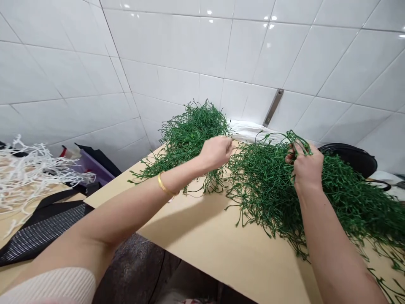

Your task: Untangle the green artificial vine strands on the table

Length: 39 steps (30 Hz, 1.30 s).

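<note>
Two heaps of thin green knotted cords lie on a pale wooden table point(202, 223). My left hand point(217, 151) is closed, its fingers curled, at the right edge of the smaller left heap of green cords point(193, 131). What those fingers hold, if anything, is hidden; some cord ends show around and below them. Above the larger right heap of green cords point(268, 185), my right hand point(306, 162) is closed round a few looped green cords point(295, 139) that stick up over the fingers. A gold bracelet point(163, 183) circles my left wrist.
White cords point(31, 169) lie in a tangle on another surface at left, near a black mesh item point(44, 228) and a purple item point(91, 164). White tiled walls point(177, 38) close off the back. Behind the right heap are a metal bracket point(274, 107) and a black rounded object point(351, 156).
</note>
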Motion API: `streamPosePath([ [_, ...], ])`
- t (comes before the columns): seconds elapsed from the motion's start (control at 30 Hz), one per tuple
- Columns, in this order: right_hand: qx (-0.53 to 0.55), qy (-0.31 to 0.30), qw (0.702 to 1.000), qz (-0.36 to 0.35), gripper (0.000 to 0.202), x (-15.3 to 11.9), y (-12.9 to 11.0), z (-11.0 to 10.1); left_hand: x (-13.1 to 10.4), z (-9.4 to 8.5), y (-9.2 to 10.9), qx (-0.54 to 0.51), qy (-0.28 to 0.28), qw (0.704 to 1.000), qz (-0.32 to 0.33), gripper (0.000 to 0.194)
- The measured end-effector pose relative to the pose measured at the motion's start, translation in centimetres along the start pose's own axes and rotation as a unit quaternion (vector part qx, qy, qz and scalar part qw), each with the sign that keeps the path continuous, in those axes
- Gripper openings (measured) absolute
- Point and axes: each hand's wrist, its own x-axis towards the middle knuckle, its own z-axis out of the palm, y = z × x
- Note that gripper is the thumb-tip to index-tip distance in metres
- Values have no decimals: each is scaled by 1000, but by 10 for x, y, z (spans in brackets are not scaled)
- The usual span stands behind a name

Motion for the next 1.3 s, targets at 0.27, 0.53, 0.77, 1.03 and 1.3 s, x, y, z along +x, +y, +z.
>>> streamPosePath([
  [0.27,-203,-184,958,-85,26,-92,-54,0,-34,29,55,-677,-136,686,-229,43],
  [0.53,-297,-53,944,131,36,-181,-68,-134,-27,23,58,-665,-119,718,-168,39],
  [0.77,-301,-25,934,193,28,-197,-25,-132,-37,65,54,-635,-130,735,-199,25],
  [1.03,-419,-296,847,140,29,-165,-47,-109,-88,70,54,-435,-351,798,-224,41],
  [1.3,-508,-249,803,-189,24,-150,-73,-59,-80,71,83,-625,-247,697,-251,33],
])
